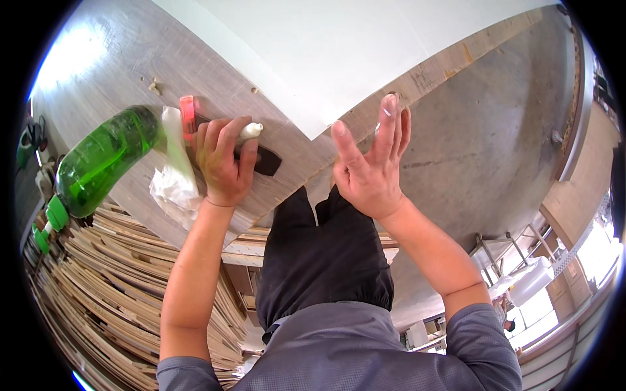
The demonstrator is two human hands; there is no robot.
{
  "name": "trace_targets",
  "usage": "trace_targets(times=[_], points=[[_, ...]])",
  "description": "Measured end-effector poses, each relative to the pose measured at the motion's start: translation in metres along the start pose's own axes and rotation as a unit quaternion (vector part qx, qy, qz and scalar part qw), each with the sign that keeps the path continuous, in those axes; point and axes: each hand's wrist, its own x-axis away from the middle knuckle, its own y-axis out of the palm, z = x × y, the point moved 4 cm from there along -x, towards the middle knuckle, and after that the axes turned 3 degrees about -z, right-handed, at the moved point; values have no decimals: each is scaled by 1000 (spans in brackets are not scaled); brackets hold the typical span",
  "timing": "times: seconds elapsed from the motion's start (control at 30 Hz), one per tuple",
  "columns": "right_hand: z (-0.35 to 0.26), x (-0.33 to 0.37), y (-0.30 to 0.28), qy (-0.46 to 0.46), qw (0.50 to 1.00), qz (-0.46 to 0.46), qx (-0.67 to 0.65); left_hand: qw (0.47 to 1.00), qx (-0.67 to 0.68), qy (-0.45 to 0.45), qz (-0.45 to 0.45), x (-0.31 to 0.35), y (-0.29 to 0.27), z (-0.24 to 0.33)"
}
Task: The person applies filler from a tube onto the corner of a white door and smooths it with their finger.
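My left hand (225, 159) is closed, palm down, over the grey wood-grain tabletop (208, 58). Between its thumb and forefinger pokes the white nozzle (252, 131) of a small tube or bottle, whose body the fingers hide. Under that hand lies a flat dark brown piece (268, 161) with an angled end. My right hand (373, 163) is open, fingers stretched out, just off the near corner of a large white panel (326, 58). White smears mark its fingertips. Whether it touches the table edge I cannot tell.
Left of my left hand are a pink-red object (188, 112), crumpled white paper or cloth (175, 190) and a green spray bottle (104, 163). Stacked wooden strips (130, 274) fill the lower left. Concrete floor (482, 130) lies to the right, with a metal-framed cart (512, 251) farther off.
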Motion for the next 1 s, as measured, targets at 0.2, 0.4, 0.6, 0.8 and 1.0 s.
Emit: trace_targets(times=[0.2,0.4,0.6,0.8,1.0], points=[[1,5,4,2,1000,-11,5,1000,0,-19,-21,2,0,1],[1,6,3,-3,1000,-13,8,1000,-1,-18,-20,2,0,1],[0,6,4,-1,999,-30,14,1000,-2,-18,-22,1,-1,2],[0,5,4,-2,1000,-16,18,1000,3,-19,-18,0,-2,2],[2,8,6,-2,1000,-12,22,1000,5,-15,-18,0,-1,2]])
